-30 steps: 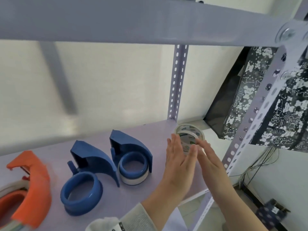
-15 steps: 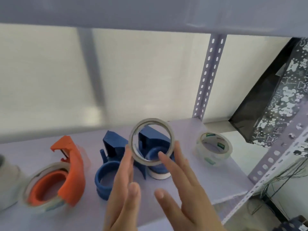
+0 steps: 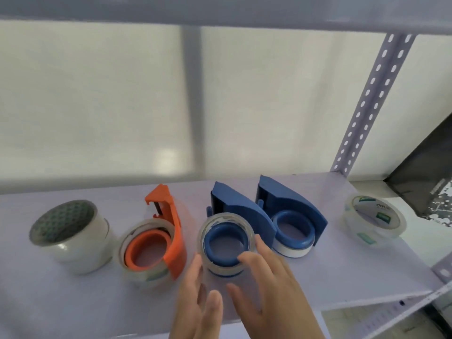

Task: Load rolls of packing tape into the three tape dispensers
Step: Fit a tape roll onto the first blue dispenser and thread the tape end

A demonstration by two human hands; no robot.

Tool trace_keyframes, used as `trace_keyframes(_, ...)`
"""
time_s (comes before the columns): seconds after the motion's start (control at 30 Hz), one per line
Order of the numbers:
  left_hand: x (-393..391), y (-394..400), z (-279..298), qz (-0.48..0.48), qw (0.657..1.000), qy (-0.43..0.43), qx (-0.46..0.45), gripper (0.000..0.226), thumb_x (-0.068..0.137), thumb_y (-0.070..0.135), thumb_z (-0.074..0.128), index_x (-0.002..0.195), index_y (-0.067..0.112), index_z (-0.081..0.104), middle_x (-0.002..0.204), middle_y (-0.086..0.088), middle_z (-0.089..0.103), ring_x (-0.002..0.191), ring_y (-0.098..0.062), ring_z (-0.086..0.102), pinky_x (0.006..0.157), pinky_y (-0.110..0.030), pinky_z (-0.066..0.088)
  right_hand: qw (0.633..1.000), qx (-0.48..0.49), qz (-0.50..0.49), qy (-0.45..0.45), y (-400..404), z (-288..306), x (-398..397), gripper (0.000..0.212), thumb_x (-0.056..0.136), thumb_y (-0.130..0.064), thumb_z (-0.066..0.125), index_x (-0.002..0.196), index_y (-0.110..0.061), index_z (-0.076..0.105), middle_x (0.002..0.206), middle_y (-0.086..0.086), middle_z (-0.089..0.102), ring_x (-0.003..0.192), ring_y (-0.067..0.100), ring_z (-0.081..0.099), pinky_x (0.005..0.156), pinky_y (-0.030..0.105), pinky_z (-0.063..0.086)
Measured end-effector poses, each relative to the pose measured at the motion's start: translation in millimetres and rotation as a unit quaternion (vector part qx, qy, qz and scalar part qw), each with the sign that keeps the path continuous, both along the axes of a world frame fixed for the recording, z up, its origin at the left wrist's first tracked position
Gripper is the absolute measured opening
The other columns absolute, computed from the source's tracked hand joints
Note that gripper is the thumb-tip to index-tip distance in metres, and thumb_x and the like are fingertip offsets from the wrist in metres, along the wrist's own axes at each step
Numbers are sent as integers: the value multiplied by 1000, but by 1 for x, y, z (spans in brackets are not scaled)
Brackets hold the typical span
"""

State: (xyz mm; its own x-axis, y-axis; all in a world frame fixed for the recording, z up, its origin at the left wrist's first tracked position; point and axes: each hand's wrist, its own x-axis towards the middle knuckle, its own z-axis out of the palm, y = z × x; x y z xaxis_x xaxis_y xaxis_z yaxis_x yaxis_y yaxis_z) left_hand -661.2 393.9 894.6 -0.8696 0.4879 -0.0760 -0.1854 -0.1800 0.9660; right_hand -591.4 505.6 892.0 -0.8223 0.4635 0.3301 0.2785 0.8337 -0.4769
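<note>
**Clear tape roll seated on the middle dispenser, both hands at its near side**

On the lavender shelf (image 3: 330,272), three dispensers stand in a row. The orange tape dispenser (image 3: 168,231) on the left carries a clear roll around its hub. The middle blue tape dispenser (image 3: 241,214) has a clear tape roll (image 3: 208,255) sitting around its round blue hub. The right blue tape dispenser (image 3: 293,216) holds a white-edged roll under its hub ring.

The left hand (image 3: 195,307) reaches up from the shelf's front edge, fingers straight and close together, their tips against the near-left wall of the clear tape roll. The right hand (image 3: 274,289) is spread, its fingers straight; one fingertip lies on the near rim of the blue hub and another lies along the roll's right side. Neither hand curls round anything.

A tall wrapped roll (image 3: 71,236) stands on end at the far left, just beside the orange tape dispenser. A spare tape roll (image 3: 375,223) with a green-and-white label lies flat at the right end, near the shelf's right edge and well apart from the dispensers. Bare shelf lies between that roll and the right blue tape dispenser, and along the front edge to either side of the hands. The perforated upright (image 3: 371,99) rises at the back right corner, and the upper shelf's edge crosses overhead.
</note>
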Motion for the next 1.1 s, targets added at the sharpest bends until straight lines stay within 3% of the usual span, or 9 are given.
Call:
trace_keyframes(0.1,3,-7,-1,-17,1000,-10,22,112,17,83,67,114,31,45,122,21,46,118,3,43,99,-18,32,998,-62,13,0,-1,-7,-5,34,74,-55,58,96,-45,33,154,-8,35,136,9,40,92,14,35)
trace_keyframes(0.2,0,-7,-3,-24,996,-71,48,96,21,67,79,106,30,53,128,10,52,123,-9,46,104,-31,32,995,-98,11,24,2,-11,-10,41,72,-52,64,94,-45,30,151,-11,35,141,2,26,100,18,38)
trace_keyframes(0.33,-5,-3,-2,-24,992,-108,56,74,39,51,73,106,27,55,131,-3,56,121,-15,52,108,-37,34,997,-77,5,12,3,-15,-17,54,76,-52,65,122,-50,38,156,-9,27,140,6,28,107,19,33)
trace_keyframes(0.47,-10,2,-6,0,989,-139,53,63,42,40,71,101,24,57,124,-4,59,122,-26,52,113,-47,30,998,-49,-1,38,10,-15,-18,28,75,-45,70,99,-37,58,135,-11,46,112,-3,45,87,2,33)
trace_keyframes(0.57,-13,5,-5,8,989,-145,39,44,54,23,70,96,20,59,115,-4,62,120,-29,53,112,-47,32,989,-123,-4,87,11,-13,-11,27,71,-46,72,91,-38,56,123,-17,50,109,-5,48,85,5,42)
trace_keyframes(0.73,-15,7,12,-103,988,-101,59,53,55,36,73,99,7,72,100,-20,73,97,-36,67,95,-49,48,885,-393,72,239,-1,-15,4,30,69,-58,74,89,-38,65,121,-16,59,118,18,56,91,36,54)
trace_keyframes(0.87,-19,10,19,-169,976,-107,82,27,69,22,65,92,11,75,87,-18,76,81,-25,72,67,-34,60,816,-500,150,249,-16,-19,11,29,77,-36,76,104,-28,68,126,-9,64,118,16,60,91,25,49)
trace_keyframes(0.97,-23,8,24,-199,974,-80,68,32,71,21,60,99,11,71,87,-18,76,80,-24,72,64,-31,58,844,-500,137,139,-12,-4,19,44,77,-20,74,116,-37,60,117,0,70,106,24,68,94,35,51)
trace_keyframes(1.1,-26,1,27,-228,973,9,35,34,74,21,59,108,16,62,88,-10,77,84,-15,72,67,-21,55,933,-344,39,103,11,27,28,51,77,-11,73,102,-52,58,106,-16,71,85,14,69,83,37,57)
